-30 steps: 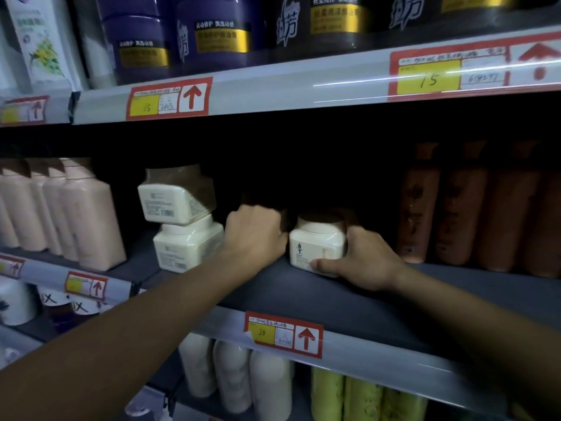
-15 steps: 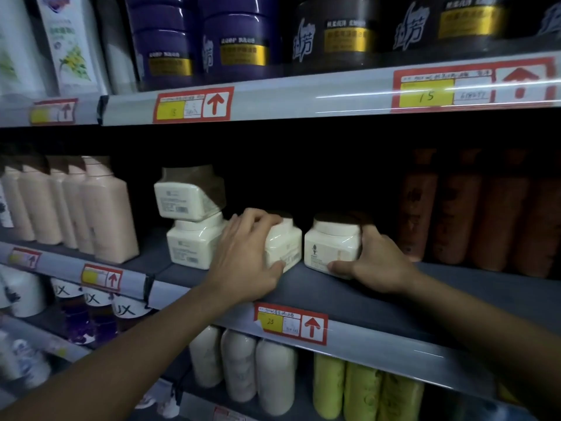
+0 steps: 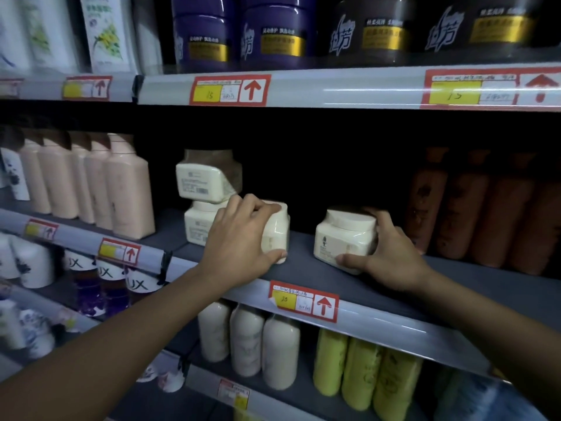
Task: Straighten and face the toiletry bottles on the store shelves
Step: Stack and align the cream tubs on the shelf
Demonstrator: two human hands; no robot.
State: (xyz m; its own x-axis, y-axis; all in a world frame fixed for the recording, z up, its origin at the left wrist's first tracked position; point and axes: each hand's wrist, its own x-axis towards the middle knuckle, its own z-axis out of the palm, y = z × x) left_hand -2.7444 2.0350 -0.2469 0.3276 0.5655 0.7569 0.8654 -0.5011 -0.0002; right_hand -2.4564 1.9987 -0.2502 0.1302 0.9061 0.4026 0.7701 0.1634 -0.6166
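On the middle shelf (image 3: 303,271) stand squat cream jars. My left hand (image 3: 239,241) grips one cream jar (image 3: 277,232) near the shelf front, fingers over its top and thumb at its base. My right hand (image 3: 388,256) holds a second cream jar (image 3: 343,235) to the right, thumb along its lower front, fingers behind it. Left of my left hand, two more cream jars are stacked: the lower jar (image 3: 197,226) upright, the upper jar (image 3: 203,177) tilted on top of it.
Peach bottles (image 3: 127,186) stand at the left of the same shelf, orange-brown bottles (image 3: 485,214) at the right. Purple and dark tubs (image 3: 273,34) fill the shelf above. White bottles (image 3: 249,341) and yellow-green bottles (image 3: 358,369) sit below. Price tags line the rails.
My left hand has drawn a cream jar out from the dark back of the shelf to the front. My right hand stays on its jar. The view has shifted.
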